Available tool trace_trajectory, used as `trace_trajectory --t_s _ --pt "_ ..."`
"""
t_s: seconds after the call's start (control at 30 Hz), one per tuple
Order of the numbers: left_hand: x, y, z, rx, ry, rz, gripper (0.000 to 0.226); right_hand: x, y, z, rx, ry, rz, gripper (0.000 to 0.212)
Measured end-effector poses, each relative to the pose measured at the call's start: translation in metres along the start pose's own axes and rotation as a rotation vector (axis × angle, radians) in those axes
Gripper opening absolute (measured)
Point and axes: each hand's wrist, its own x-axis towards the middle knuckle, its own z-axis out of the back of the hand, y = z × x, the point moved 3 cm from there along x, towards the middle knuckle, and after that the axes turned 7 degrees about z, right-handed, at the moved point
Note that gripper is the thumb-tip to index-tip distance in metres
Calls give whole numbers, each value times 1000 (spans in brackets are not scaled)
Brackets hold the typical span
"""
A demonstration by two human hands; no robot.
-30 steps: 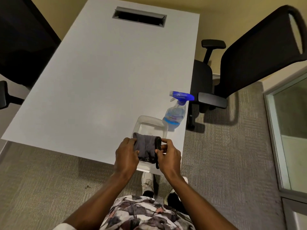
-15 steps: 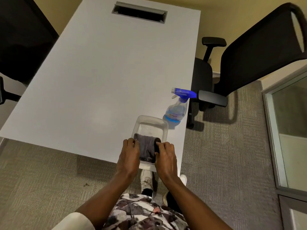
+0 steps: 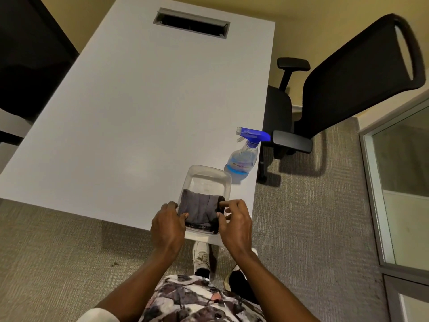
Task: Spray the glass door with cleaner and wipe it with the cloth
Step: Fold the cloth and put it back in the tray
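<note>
A folded grey cloth lies in a clear plastic tray at the near right corner of the white table. My left hand grips the cloth's left end, thumb on top. My right hand pinches its dark right edge with thumb and fingertips. Just beyond the tray stands a clear spray bottle with a blue trigger head, near the table's right edge. The glass door with its grey frame is at the far right.
A black office chair stands right of the table, its armrest close to the spray bottle. Another dark chair is at the left. A cable slot sits at the table's far end. Grey carpet covers the floor.
My hands have stayed at the cloth in the tray. My right hand's fingers have lifted and spread a little, now pinching the cloth's right edge.
</note>
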Motion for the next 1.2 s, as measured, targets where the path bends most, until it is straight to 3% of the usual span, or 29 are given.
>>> trace_trajectory --t_s 0.23,0.4,0.6,0.9,1.2 --pt "2 2 1 -48 -2 21 31 69 -9 61 50 -266 -108 57" --pt "3 3 2 -58 9 21 31 127 -3 86 86 -238 -105 77" --pt "3 3 4 -64 22 14 36 155 1 83 40 -163 -101 66" --pt "5 7 1 -76 9 3 37 149 10 86 26 -204 -95 48" --pt "7 7 0 6 -32 13 29 116 64 106 88 -274 136 51"
